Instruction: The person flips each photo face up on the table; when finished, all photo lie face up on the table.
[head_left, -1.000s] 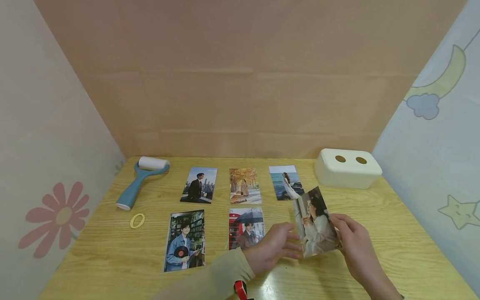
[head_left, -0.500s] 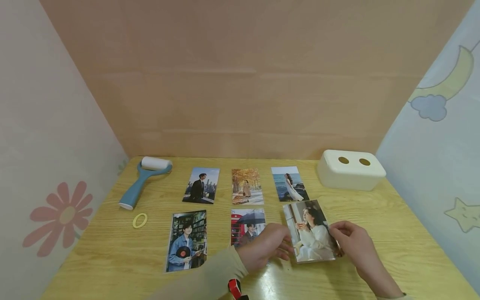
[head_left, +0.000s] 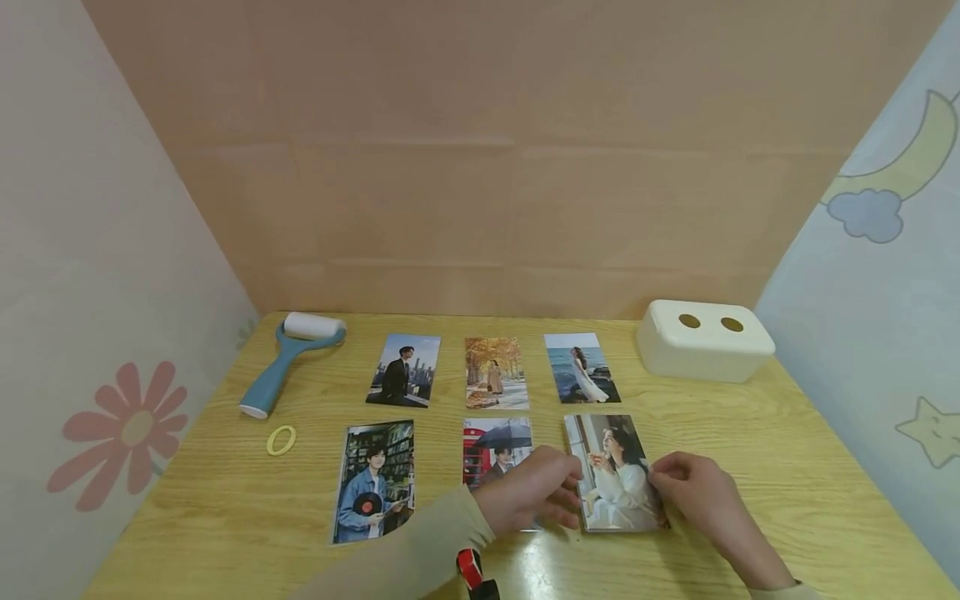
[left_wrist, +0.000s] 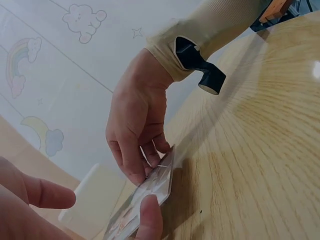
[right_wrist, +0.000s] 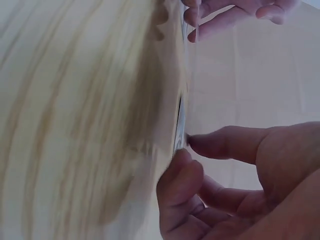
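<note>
- My left hand point(head_left: 528, 496) holds the left edge of the photo point(head_left: 617, 473), fingers curled against it; in the left wrist view the thumb tip presses on the near edge of the photo point(left_wrist: 150, 192).
- My right hand point(head_left: 693, 493) pinches the photo's right edge; the right wrist view shows thumb and forefinger closed on the thin edge of the photo point(right_wrist: 181, 120), seen edge-on.
- The photo, a woman in white, lies nearly flat on the table point(head_left: 750, 467), front row, right end, just beside the umbrella photo point(head_left: 497, 446), which my left hand partly covers.
- The bookshop photo point(head_left: 371, 481) lies at the left end of the front row.
- The back row holds three photos: the skyline photo point(head_left: 403, 370), the autumn photo point(head_left: 495, 372) and the sea photo point(head_left: 581, 367).
- A white box point(head_left: 703, 340) with two round holes stands at the back right.
- A blue lint roller point(head_left: 288, 358) lies at the back left, with a yellow ring point(head_left: 281, 440) near its handle.
</note>
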